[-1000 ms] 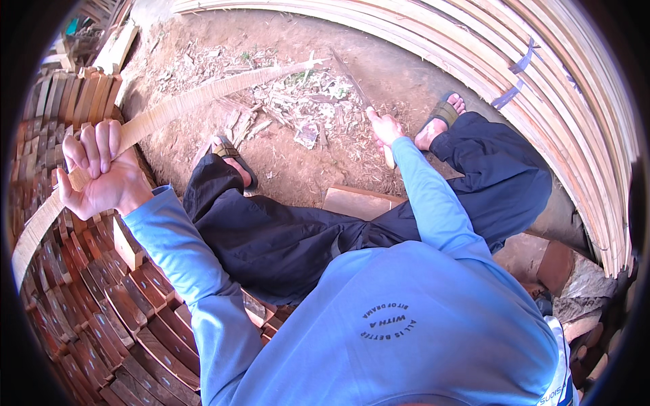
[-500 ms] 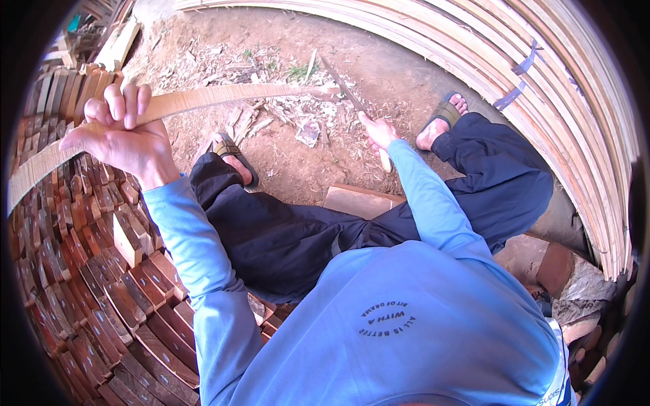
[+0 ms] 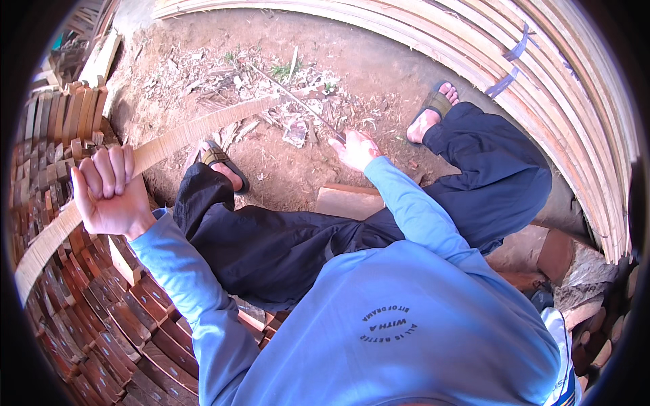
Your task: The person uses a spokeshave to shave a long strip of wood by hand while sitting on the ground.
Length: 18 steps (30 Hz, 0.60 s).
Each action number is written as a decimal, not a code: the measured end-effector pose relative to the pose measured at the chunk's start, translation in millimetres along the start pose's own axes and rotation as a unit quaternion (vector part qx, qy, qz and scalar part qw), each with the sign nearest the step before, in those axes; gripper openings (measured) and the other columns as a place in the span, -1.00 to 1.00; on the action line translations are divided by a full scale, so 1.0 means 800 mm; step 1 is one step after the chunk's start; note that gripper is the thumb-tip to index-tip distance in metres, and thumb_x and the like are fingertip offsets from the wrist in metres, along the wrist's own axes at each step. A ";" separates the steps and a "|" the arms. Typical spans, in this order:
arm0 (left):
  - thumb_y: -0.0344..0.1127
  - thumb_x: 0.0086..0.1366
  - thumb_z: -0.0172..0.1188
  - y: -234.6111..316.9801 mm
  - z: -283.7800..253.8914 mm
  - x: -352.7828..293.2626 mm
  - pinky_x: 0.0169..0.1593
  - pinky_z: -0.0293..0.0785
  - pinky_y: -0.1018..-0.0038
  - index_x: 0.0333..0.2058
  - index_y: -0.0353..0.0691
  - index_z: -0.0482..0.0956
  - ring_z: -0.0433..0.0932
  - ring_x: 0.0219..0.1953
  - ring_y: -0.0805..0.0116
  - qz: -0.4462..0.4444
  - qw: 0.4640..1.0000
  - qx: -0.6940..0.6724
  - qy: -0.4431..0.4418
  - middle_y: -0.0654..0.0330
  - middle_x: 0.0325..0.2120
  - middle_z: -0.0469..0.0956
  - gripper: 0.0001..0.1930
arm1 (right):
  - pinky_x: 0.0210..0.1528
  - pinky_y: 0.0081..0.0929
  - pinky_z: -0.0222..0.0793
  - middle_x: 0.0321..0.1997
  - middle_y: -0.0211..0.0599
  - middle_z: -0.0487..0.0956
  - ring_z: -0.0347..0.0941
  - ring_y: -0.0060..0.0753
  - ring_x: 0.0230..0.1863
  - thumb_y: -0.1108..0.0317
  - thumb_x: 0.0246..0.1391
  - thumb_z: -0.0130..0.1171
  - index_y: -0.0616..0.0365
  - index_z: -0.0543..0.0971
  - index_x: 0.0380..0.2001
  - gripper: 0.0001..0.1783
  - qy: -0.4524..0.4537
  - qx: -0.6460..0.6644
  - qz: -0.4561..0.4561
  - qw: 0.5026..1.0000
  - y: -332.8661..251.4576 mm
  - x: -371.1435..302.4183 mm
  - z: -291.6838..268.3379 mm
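Note:
My left hand (image 3: 112, 186), closed in a fist, grips a long, pale wooden strip (image 3: 193, 132) at the left. The strip slants up and to the right, above the ground, toward the blade. My right hand (image 3: 357, 150) is wrapped around the handle end of a long, thin-bladed knife (image 3: 305, 106); the handle itself is mostly hidden. Its blade points up and to the left and crosses the strip's far end in view. Whether blade and wood touch, I cannot tell.
Stacked brown wood blocks (image 3: 128, 325) fill the left side. Long pale planks (image 3: 474, 34), tied with dark strapping, curve along the right. Wood shavings (image 3: 294, 132) litter the dirt floor beyond my sandalled feet. A short wooden block (image 3: 349, 201) lies between my legs.
My right hand and the knife have moved left and nearer, and the blade lies flatter. My left hand has shifted left and down, tilting the strip more steeply.

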<state>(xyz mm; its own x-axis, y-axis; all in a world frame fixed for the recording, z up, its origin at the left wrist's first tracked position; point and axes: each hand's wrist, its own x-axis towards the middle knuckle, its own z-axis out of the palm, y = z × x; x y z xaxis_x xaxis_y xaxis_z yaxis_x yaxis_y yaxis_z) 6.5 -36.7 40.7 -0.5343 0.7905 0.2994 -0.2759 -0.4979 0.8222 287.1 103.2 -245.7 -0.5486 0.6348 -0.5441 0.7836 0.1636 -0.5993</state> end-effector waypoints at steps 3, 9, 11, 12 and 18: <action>-0.18 0.37 -0.09 -0.007 -0.003 -0.008 -0.51 -0.07 0.52 -0.75 0.03 0.08 -0.06 -0.72 0.56 0.005 1.000 -0.010 -0.009 0.43 -0.80 0.04 -0.54 | 0.02 -0.14 0.41 -0.20 0.14 0.58 0.52 0.09 -0.07 -0.09 0.13 0.06 0.31 0.58 -0.25 -0.44 -0.022 -0.055 0.033 0.998 0.030 0.016 0.021; -0.17 0.37 -0.07 -0.014 0.005 -0.008 -0.51 -0.08 0.52 -0.75 0.03 0.08 -0.05 -0.72 0.57 0.004 1.000 -0.008 -0.026 0.44 -0.80 0.04 -0.53 | 0.05 -0.12 0.34 -0.25 0.11 0.57 0.48 0.08 -0.04 -0.07 0.14 0.08 0.28 0.56 -0.35 -0.48 -0.062 -0.037 -0.013 0.997 0.001 0.008 -0.010; -0.18 0.37 -0.06 -0.011 0.004 -0.009 -0.51 -0.08 0.52 -0.75 0.02 0.09 -0.05 -0.72 0.57 0.000 0.999 -0.011 -0.033 0.44 -0.80 0.04 -0.53 | 0.03 -0.12 0.40 -0.23 0.10 0.59 0.51 0.09 -0.08 -0.01 0.12 0.11 0.25 0.60 -0.28 -0.54 -0.048 -0.051 -0.048 0.996 -0.013 0.002 -0.021; -0.18 0.37 -0.06 -0.012 0.004 -0.011 -0.51 -0.08 0.52 -0.75 0.02 0.09 -0.05 -0.72 0.57 0.000 0.999 -0.009 -0.036 0.44 -0.80 0.04 -0.53 | 0.03 -0.12 0.40 -0.23 0.10 0.59 0.51 0.09 -0.08 0.00 0.12 0.11 0.23 0.60 -0.28 -0.55 -0.060 -0.049 -0.040 0.996 -0.016 0.001 -0.023; -0.19 0.37 -0.07 -0.013 -0.002 -0.006 -0.54 -0.09 0.52 -0.76 0.01 0.06 -0.06 -0.73 0.57 0.012 1.000 -0.008 -0.018 0.43 -0.80 0.04 -0.52 | -0.06 -0.11 0.41 -0.38 0.05 0.58 0.53 0.07 -0.24 0.04 0.12 0.11 0.21 0.58 -0.38 -0.61 -0.043 -0.022 -0.014 0.999 -0.014 0.016 0.008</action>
<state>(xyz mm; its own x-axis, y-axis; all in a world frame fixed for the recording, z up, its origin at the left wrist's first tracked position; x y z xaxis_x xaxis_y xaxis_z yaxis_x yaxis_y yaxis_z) 11.0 -35.7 29.9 -0.5119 0.7908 0.3356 -0.2765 -0.5215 0.8072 269.5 104.7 -250.1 -0.5921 0.5627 -0.5769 0.7786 0.2146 -0.5897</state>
